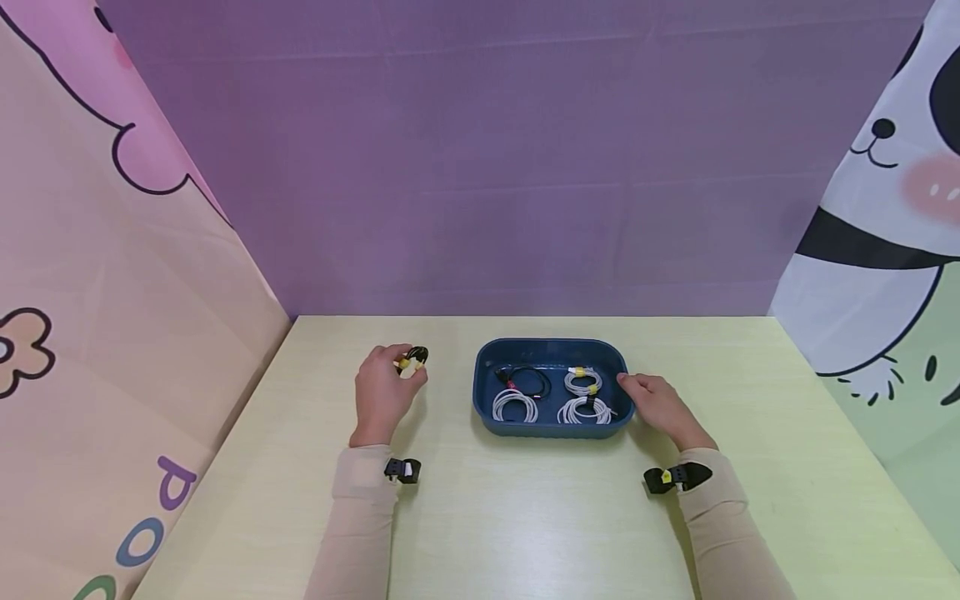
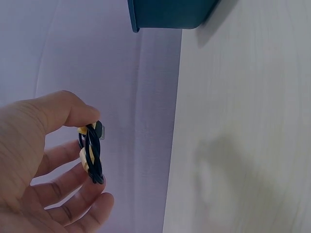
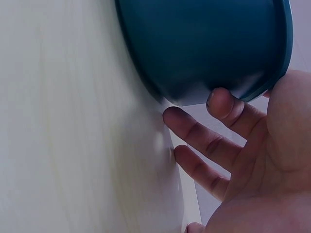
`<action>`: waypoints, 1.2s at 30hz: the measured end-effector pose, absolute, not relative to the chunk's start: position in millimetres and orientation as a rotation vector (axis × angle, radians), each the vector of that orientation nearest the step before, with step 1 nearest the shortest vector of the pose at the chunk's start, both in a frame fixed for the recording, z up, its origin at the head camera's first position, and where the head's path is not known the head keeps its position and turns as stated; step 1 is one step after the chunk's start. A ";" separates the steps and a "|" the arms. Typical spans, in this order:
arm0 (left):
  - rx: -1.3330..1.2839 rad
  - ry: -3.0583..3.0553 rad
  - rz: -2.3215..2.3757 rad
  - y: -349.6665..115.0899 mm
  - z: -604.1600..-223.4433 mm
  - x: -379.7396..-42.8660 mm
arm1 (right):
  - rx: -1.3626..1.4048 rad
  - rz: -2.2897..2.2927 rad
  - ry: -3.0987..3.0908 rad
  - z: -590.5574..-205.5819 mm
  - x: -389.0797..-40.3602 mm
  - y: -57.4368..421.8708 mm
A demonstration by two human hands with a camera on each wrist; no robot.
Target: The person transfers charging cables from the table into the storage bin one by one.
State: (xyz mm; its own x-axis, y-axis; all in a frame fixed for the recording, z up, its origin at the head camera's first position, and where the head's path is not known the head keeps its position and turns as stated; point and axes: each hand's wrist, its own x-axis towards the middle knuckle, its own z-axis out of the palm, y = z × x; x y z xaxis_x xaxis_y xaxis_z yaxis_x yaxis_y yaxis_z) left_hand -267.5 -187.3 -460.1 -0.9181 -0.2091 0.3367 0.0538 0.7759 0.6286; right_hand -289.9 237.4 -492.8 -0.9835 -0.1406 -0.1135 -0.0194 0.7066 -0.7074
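Above the table on the left, my left hand [image 1: 382, 392] pinches a small coiled black cable [image 2: 93, 150] between thumb and fingers. Yellow ties band the coil, and a metal-tipped plug [image 2: 100, 130] shows beside the thumb. At the middle of the table stands a dark blue plastic bin [image 1: 555, 431]. My right hand [image 1: 660, 406] holds its right end, the thumb over the rim and the fingers [image 3: 194, 131] against the outer wall. Inside lie a black cable [image 1: 542, 381] with a red tie and several white cable coils [image 1: 515, 407], one with yellow ties [image 1: 577, 372].
The pale wooden table [image 1: 510, 525] meets a purple cloth backdrop [image 1: 525, 167] at its far edge. Printed cloth panels with cartoon figures [image 1: 862, 308] border both sides. Each wrist wears a small black camera [image 1: 402, 471].
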 end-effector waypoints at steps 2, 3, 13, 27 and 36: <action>0.115 -2.575 -0.928 -186.3 -459.8 -267.5 | -0.130 -1.143 2.753 -492.8 -290.0 237.5; 0.114 -2.575 -0.929 -185.6 -459.4 -267.4 | -0.130 -1.145 2.754 -492.6 -290.0 237.5; 0.107 -2.588 -0.917 -181.1 -456.2 -266.7 | -0.126 -1.155 2.743 -491.6 -289.7 238.0; 0.092 -2.583 -0.922 -174.6 -455.5 -266.9 | -0.115 -1.147 2.741 -492.1 -289.9 237.3; 0.057 -2.559 -0.908 -171.7 -455.0 -266.4 | -0.121 -1.155 2.745 -493.4 -291.8 238.9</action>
